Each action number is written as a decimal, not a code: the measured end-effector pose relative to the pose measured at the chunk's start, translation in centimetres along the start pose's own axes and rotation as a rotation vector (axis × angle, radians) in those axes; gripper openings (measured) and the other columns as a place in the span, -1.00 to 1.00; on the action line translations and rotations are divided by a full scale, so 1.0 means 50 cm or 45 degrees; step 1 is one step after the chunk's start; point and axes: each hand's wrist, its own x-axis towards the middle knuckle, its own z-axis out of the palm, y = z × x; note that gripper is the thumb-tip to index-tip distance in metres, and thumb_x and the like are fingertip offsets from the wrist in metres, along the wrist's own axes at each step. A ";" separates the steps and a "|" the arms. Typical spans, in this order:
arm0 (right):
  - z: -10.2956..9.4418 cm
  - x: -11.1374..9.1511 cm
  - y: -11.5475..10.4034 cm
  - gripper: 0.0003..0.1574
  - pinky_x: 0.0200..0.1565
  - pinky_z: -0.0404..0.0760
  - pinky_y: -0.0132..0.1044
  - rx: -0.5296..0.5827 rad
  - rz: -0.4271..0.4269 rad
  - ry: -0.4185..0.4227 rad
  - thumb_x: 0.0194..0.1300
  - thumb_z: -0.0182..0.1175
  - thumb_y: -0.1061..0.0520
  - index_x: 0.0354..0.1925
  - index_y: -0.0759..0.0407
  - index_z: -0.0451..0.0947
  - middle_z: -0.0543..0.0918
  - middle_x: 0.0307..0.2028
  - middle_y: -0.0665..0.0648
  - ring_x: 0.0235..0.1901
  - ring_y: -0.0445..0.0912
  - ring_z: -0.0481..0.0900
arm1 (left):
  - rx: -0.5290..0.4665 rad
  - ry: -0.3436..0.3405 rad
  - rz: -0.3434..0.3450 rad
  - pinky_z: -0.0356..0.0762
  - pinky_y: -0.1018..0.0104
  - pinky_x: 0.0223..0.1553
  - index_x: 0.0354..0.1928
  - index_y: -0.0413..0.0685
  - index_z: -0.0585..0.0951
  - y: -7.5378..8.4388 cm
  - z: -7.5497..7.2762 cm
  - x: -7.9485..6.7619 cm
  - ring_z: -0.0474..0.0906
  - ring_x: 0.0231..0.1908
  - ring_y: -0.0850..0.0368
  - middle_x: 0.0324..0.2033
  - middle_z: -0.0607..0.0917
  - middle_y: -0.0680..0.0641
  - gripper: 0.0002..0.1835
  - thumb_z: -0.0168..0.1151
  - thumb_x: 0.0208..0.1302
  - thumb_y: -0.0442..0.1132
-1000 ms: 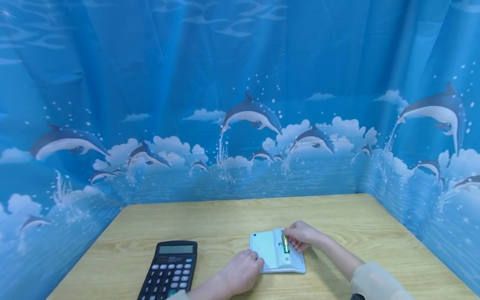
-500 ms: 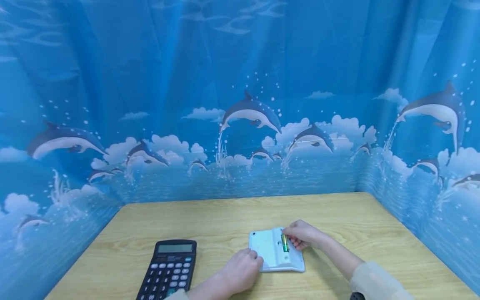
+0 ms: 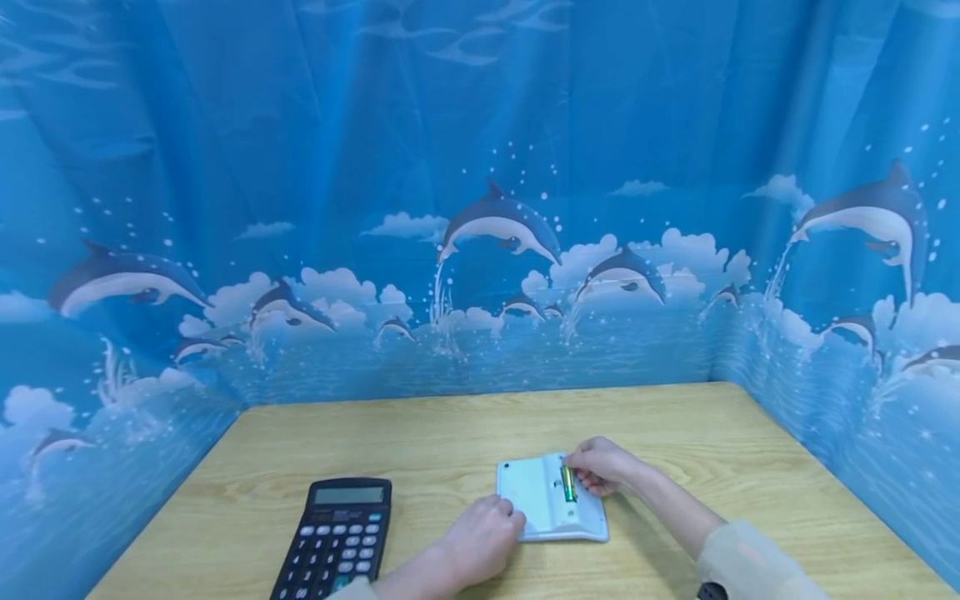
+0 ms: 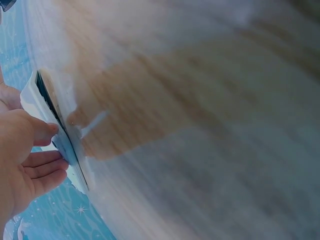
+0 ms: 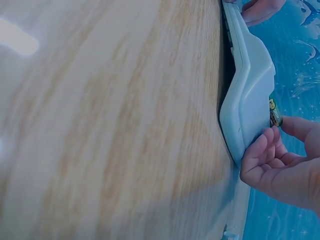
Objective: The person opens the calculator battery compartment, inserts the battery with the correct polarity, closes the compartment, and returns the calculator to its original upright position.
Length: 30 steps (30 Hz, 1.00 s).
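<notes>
A light blue calculator [image 3: 528, 492] lies face down on the table, its raised back part holding a battery slot. In that slot is a green and gold battery [image 3: 569, 484], its end also visible as a small battery tip [image 5: 274, 112] in the right wrist view. My left hand [image 3: 483, 537] grips the calculator's near left edge, thumb on one side and fingers on the other, as the left hand [image 4: 30, 155] shows in the left wrist view. My right hand [image 3: 603, 465] has its thumb at the battery's far end, with curled fingers against the calculator's side.
A black desk calculator [image 3: 337, 533] lies face up to the left of my left hand. The wooden table [image 3: 420, 433] ends at a blue curtain [image 3: 360, 250] printed with dolphins, which closes in the back and both sides.
The view has shifted very slightly. Both hands keep their places on the light blue calculator, and the battery stays in the slot under the right hand.
</notes>
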 end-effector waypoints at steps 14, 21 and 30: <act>0.002 -0.001 0.002 -0.73 -0.62 0.32 -0.48 0.085 -0.041 0.006 0.28 0.09 0.20 -0.55 0.15 0.30 0.38 -0.65 0.04 -0.68 -0.20 0.29 | 0.024 -0.003 -0.002 0.26 0.57 -0.55 -0.43 -0.02 0.61 0.000 0.001 -0.002 0.29 -0.57 0.35 -0.61 0.46 0.11 -0.90 0.34 -0.04 -0.29; -0.002 -0.002 0.003 -0.72 -0.63 0.32 -0.46 0.098 -0.063 -0.008 0.28 0.09 0.22 -0.56 0.15 0.30 0.38 -0.65 0.05 -0.68 -0.20 0.30 | 0.030 0.022 0.011 0.27 0.58 -0.55 -0.44 -0.02 0.62 0.001 -0.001 -0.001 0.30 -0.58 0.35 -0.63 0.47 0.10 -0.91 0.33 -0.05 -0.31; -0.003 -0.001 0.004 -0.73 -0.61 0.30 -0.46 0.112 -0.054 -0.018 0.27 0.10 0.22 -0.56 0.14 0.30 0.37 -0.65 0.04 -0.67 -0.19 0.29 | -0.002 0.019 -0.016 0.30 0.59 -0.54 -0.46 -0.03 0.64 0.001 -0.002 0.002 0.34 -0.58 0.35 -0.63 0.50 0.10 -0.94 0.30 -0.02 -0.33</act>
